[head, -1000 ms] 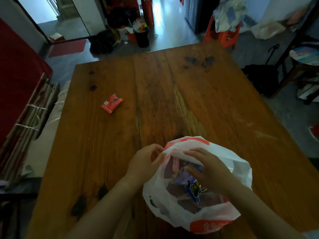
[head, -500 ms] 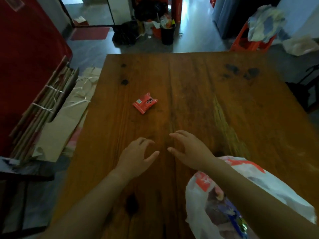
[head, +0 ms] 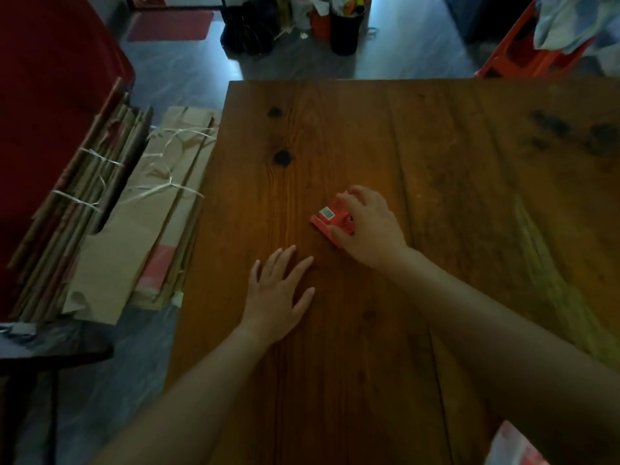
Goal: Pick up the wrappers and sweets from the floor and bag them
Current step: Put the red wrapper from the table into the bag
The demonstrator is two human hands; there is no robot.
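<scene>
Pinching red sweet packet (head: 327, 216) by opposite edges, right grip (head: 369, 226) clamped round it; judged light, crinkly, slippery. Left grip (head: 276, 290) flat, splayed, nearby on table (head: 436, 146).

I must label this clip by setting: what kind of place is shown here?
Probably a lived-in home room: a worn wooden table, tied bundles of flattened cardboard beside it, and an orange stool with cloth on it.

The right hand (head: 369, 229) covers the right part of the red sweet packet (head: 327, 218), whose white label is too small to read. Only a corner of the white-and-red plastic bag (head: 513, 448) shows at the bottom edge. The wooden table (head: 436, 146) runs off at the right and bottom. The clutter in the black bin (head: 345, 31) is blurred.
</scene>
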